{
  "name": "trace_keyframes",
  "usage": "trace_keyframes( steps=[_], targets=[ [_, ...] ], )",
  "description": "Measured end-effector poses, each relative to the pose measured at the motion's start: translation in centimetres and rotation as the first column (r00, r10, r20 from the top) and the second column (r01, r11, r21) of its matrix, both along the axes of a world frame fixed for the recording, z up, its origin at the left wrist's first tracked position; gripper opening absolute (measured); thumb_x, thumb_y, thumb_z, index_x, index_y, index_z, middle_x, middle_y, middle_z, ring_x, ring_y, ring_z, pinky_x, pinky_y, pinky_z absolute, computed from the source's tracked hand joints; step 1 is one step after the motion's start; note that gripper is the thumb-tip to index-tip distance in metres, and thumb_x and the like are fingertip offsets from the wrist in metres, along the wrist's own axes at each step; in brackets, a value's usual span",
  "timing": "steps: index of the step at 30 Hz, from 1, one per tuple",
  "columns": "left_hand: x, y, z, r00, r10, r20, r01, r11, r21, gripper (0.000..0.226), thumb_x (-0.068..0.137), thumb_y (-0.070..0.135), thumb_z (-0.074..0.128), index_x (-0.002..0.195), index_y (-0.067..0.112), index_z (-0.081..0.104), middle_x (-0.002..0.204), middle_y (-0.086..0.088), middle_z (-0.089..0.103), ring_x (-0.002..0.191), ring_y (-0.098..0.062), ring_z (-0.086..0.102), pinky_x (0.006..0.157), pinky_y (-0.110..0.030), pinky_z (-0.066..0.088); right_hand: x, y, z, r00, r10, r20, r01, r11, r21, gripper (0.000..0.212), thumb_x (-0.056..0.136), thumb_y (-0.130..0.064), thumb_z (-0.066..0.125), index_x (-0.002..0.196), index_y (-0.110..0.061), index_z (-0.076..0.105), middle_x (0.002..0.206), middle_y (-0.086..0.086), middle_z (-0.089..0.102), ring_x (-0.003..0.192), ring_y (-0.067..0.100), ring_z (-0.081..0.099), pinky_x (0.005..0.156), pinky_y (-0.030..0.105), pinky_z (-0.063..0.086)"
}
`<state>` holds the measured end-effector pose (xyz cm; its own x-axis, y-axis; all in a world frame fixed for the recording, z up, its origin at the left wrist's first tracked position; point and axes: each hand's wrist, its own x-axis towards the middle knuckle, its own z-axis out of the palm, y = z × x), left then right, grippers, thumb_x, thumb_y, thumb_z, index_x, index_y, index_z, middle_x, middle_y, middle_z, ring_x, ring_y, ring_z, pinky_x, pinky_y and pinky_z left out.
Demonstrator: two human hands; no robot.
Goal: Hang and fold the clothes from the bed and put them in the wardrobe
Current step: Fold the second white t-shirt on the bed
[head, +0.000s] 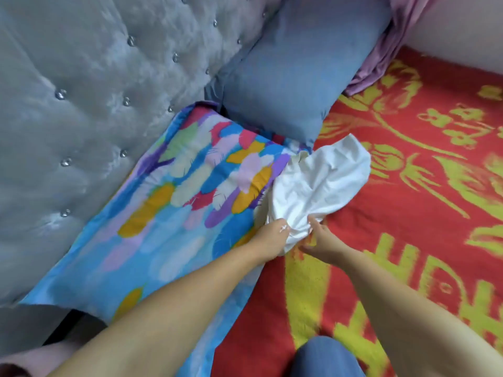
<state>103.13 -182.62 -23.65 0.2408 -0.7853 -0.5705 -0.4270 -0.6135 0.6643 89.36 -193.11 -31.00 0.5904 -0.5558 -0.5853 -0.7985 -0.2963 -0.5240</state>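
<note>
Gripping the white garment at its near bunched edge, left hand and right hand closed; soft, light, limp beyond the grip.

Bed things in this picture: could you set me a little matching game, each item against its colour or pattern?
Things:
1. garment held by both hands
2. pillow
3. pillow nearest the headboard
4. blanket

Looks:
A. red with yellow flowers
B. plain white
C. bright feather print
D. plain blue

Pairs: 1-B, 2-D, 3-C, 4-A
</note>
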Motion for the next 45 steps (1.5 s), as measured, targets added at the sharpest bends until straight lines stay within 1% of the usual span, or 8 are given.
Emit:
trace_keyframes(
  steps=[5,12,19,23,26,31,40,45],
  targets=[
    [-0.5,0.4,11.8,0.990,0.010,-0.144,-0.045,0.969,-0.244,0.032,0.099,0.015,0.047,0.070,0.009,0.057,0.069,-0.004,0.056,0.066,-0.007,0.048,0.057,-0.006,0.036,0.4,4.0,11.0,0.962,-0.007,0.273,0.079,0.964,-0.252,0.021,0.085,-0.014,0.052,0.102,-0.007,0.063,0.104,0.013,0.069,0.090,0.027,0.061,0.067,0.027,0.036],
    [-0.8,-0.4,20.5,0.895,-0.044,-0.445,-0.120,0.935,-0.333,0.020,0.094,0.028,0.059,0.092,0.008,0.063,0.077,-0.006,0.052,0.067,-0.012,0.049,0.056,-0.020,0.042,-6.7,4.0,23.5,0.858,-0.320,0.403,0.425,0.881,-0.206,0.025,0.096,-0.012,0.040,0.089,-0.006,0.063,0.086,0.004,0.064,0.081,0.021,0.057,0.065,0.032,0.039],
    [-4.3,-2.6,25.4,0.938,-0.341,-0.058,0.286,0.858,-0.427,0.022,0.097,0.022,0.054,0.085,0.006,0.064,0.074,0.001,0.056,0.069,-0.012,0.050,0.063,-0.024,0.043,-13.1,4.4,31.6,0.722,-0.404,0.561,0.588,0.786,-0.190,0.039,0.096,-0.029,0.055,0.072,0.002,0.055,0.063,0.006,0.045,0.062,0.015,0.041,0.056,0.033,0.032],
    [-8.7,-3.8,27.3,0.953,-0.303,-0.011,0.244,0.789,-0.564,0.037,0.100,0.028,0.047,0.070,0.007,0.053,0.070,0.000,0.048,0.067,-0.012,0.041,0.061,-0.026,0.035,-17.9,4.8,34.1,0.743,-0.406,0.532,0.569,0.801,-0.185,0.047,0.093,-0.043,0.057,0.074,0.000,0.062,0.063,-0.002,0.051,0.056,0.010,0.044,0.054,0.027,0.034],
    [-12.4,-4.1,27.8,0.942,-0.275,-0.192,0.115,0.802,-0.586,0.035,0.097,0.029,0.054,0.064,0.018,0.052,0.060,0.009,0.051,0.054,-0.003,0.047,0.051,-0.014,0.039,-21.7,5.4,35.3,0.708,-0.489,0.509,0.599,0.798,-0.067,0.058,0.087,-0.061,0.054,0.071,-0.006,0.066,0.062,-0.002,0.054,0.056,0.009,0.049,0.055,0.023,0.038],
    [-19.9,-3.9,28.1,0.896,-0.283,-0.342,0.071,0.852,-0.518,0.033,0.088,0.047,0.062,0.085,0.014,0.068,0.073,0.004,0.069,0.068,-0.008,0.066,0.061,-0.021,0.052,-29.9,5.8,35.7,0.637,-0.573,0.515,0.628,0.773,0.083,0.037,0.091,-0.043,0.061,0.078,-0.010,0.074,0.067,0.002,0.066,0.059,0.014,0.060,0.056,0.026,0.049],
    [-39.4,-1.7,33.5,0.689,-0.327,-0.647,0.149,0.937,-0.315,0.063,0.081,0.071,0.047,0.095,0.012,0.067,0.082,-0.008,0.070,0.074,-0.022,0.069,0.065,-0.030,0.056,-48.7,6.7,37.7,0.625,-0.477,0.618,0.702,0.689,-0.177,0.028,0.095,-0.035,0.056,0.076,-0.021,0.070,0.064,-0.010,0.061,0.061,0.005,0.054,0.055,0.020,0.042],
    [-48.1,-0.8,39.6,0.813,-0.450,-0.370,0.231,0.832,-0.505,0.035,0.094,0.037,0.057,0.103,0.006,0.069,0.091,-0.008,0.069,0.080,-0.018,0.065,0.070,-0.028,0.053,-55.4,6.5,42.5,0.653,-0.402,0.642,0.726,0.572,-0.380,0.027,0.098,-0.028,0.052,0.103,-0.009,0.070,0.101,0.005,0.066,0.096,0.020,0.060,0.084,0.030,0.045]
  ],
)
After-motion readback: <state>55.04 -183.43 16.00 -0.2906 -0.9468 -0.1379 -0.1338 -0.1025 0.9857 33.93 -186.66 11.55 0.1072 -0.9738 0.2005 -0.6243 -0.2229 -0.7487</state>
